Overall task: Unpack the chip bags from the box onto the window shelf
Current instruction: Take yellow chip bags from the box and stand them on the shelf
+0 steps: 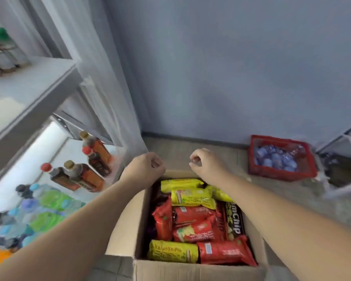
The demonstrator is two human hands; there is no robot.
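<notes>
An open cardboard box (190, 268) stands on the floor below me, packed with chip bags. Yellow bags (182, 184) lie at its far end. Red bags (193, 214) fill the middle, and a black bag (234, 218) stands along the right side. One more yellow bag (172, 251) and a red one (225, 252) lie at the near end. My left hand (148, 165) and my right hand (205, 163) hover over the box's far edge, fingers curled, holding nothing. The white window shelf (28, 88) is at the upper left.
On a lower ledge to the left stand brown tea bottles (89, 159) and several plastic water bottles (49, 203). A sheer curtain (109, 98) hangs beside the shelf. A red basket (280, 157) of blue packets sits on the floor at the right, near a white rack (344, 138).
</notes>
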